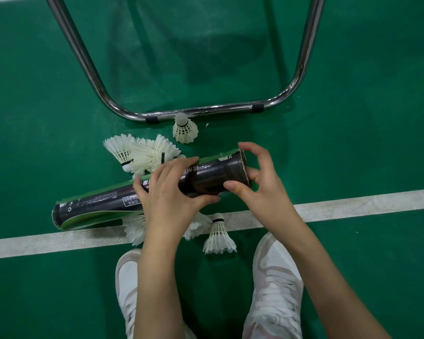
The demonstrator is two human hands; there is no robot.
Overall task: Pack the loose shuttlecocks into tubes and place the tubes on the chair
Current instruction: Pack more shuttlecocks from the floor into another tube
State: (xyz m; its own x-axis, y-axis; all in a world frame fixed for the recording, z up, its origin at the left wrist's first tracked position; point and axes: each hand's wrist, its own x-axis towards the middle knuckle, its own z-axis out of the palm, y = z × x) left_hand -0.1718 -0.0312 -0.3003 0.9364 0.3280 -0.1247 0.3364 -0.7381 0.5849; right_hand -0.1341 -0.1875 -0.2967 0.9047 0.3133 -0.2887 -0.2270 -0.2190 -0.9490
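A long black and green shuttlecock tube (101, 201) lies slanted above the floor, its open end up to the right. My left hand (167, 192) grips its middle from above. My right hand (257, 182) curls around the open end, thumb under the rim and fingers over the mouth. Loose white feather shuttlecocks lie on the green floor: a cluster (142, 155) behind the tube, one upright (184, 129) near the chair leg, one (219, 237) on the white line, and more partly hidden under my left forearm (135, 231).
The chrome tubular base of the chair (206, 111) bends across the floor just beyond the shuttlecocks. A white court line (353, 206) runs across under the tube. My two white sneakers (277, 285) stand at the bottom.
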